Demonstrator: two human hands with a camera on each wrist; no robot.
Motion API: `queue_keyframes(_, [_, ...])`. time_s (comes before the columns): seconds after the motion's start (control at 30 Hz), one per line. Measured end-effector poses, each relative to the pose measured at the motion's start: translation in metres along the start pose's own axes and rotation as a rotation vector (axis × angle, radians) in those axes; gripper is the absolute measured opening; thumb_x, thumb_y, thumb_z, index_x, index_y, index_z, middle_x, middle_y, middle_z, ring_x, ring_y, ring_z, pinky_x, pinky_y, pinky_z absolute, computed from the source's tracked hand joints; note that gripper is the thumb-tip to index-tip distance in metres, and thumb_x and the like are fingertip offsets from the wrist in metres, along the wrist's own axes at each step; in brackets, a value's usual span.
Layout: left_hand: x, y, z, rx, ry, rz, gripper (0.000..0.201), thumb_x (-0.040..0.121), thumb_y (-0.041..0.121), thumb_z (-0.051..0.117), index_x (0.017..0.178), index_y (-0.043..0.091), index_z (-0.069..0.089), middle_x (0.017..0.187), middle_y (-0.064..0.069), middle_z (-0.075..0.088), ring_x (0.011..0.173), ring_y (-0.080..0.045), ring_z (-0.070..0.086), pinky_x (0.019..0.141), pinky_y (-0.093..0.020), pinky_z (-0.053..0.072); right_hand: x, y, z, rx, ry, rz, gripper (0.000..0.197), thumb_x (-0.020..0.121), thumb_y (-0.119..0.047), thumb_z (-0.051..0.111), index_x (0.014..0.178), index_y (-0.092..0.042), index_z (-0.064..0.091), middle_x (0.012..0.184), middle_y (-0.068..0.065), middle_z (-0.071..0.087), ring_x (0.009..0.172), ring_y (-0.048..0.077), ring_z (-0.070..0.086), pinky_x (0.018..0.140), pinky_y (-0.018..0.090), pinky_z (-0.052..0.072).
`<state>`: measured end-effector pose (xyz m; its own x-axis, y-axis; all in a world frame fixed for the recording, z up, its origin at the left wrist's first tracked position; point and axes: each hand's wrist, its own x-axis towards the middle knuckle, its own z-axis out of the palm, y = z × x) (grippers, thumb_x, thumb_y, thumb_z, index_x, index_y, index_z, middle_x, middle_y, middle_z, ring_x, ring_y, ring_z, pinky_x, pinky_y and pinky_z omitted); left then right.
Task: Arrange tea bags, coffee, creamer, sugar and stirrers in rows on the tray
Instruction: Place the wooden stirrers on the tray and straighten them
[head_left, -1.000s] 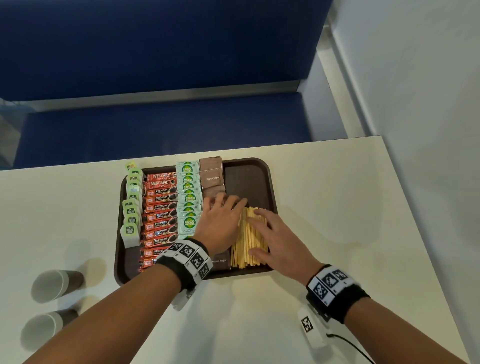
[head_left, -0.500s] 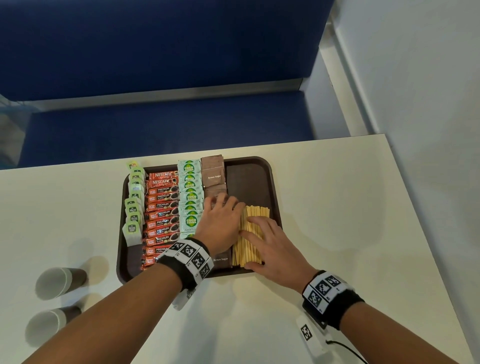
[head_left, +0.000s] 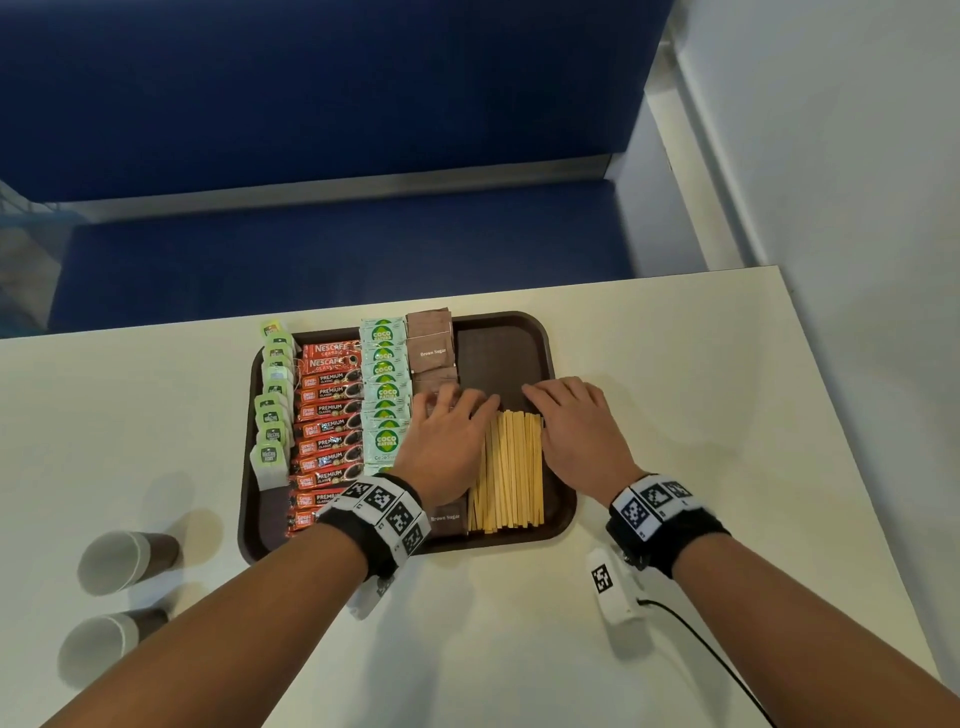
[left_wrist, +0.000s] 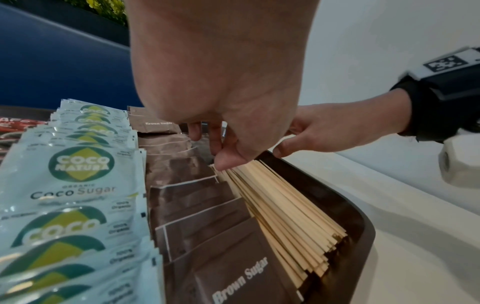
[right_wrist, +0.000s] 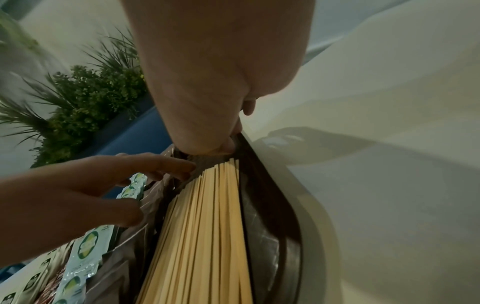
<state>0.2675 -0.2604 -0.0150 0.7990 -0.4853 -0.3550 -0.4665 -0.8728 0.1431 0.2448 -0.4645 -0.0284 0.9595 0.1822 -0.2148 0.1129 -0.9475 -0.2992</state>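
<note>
A white table is standing against a blue upholstered bench, with a pale wall on the right. A dark brown tray is sitting on the table near the bench side.

Rows on the tray, left to right:
- Green tea bags are lining the left rim, the farthest one hanging over the far edge.
- Red coffee sachets are lying beside them in an overlapping column.
- Pale green Coco Sugar packets are forming the third row.
- Brown Sugar packets are running next to those; the middle of this row is hidden under the left hand.
- Wooden stirrers are lying in a flat sheaf lengthwise in the near right part of the tray, touching the brown packets.

The left hand is resting palm-down over the brown packets, fingers extended and relaxed, grasping nothing; in the left wrist view its thumb tip is touching the far left corner of the sheaf. The right hand is lying along the right edge of the stirrers, fingers loosely spread over the tray's right side, nothing grasped; in the right wrist view its fingertips are meeting the far ends of the stirrers by the rim.

Two paper cups are lying on their sides left of the tray. A white tagged device with a black cable is resting on the table below the right wrist. Both wrists are wearing black bands with marker tags.
</note>
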Motion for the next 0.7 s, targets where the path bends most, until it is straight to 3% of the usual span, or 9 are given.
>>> queue_keyframes(0.3, [0.010,0.007,0.007,-0.005,0.011,0.048,0.066,0.102,0.022,0.050,0.165,0.028,0.032,0.160,0.002,0.042,0.150,-0.031,0.031,0.119,-0.056,0.023,-0.002,0.000,-0.002,-0.186,-0.051,-0.103,0.053,0.103,-0.022,0.062,0.154,-0.020,0.052,0.151,0.004,0.056,0.146,0.025,0.044,0.131,0.050,0.020])
queue_keyframes(0.5, [0.012,0.007,0.008,0.002,0.017,0.053,0.062,0.100,0.022,0.051,0.161,0.025,0.039,0.157,0.000,0.044,0.148,-0.032,0.033,0.116,-0.055,0.025,-0.005,-0.003,0.003,-0.199,-0.083,-0.101,0.053,0.104,-0.022,0.060,0.156,-0.022,0.049,0.155,0.004,0.050,0.157,0.025,0.030,0.133,0.054,0.009])
queue_keyframes(0.7, [0.014,0.004,0.011,0.011,0.024,0.041,0.058,0.097,0.019,0.055,0.155,0.022,0.048,0.150,-0.002,0.052,0.142,-0.033,0.040,0.112,-0.057,0.032,-0.008,-0.001,0.008,-0.161,-0.080,-0.073,0.061,0.103,-0.021,0.063,0.160,-0.020,0.042,0.160,0.005,0.046,0.160,0.027,0.025,0.133,0.054,0.012])
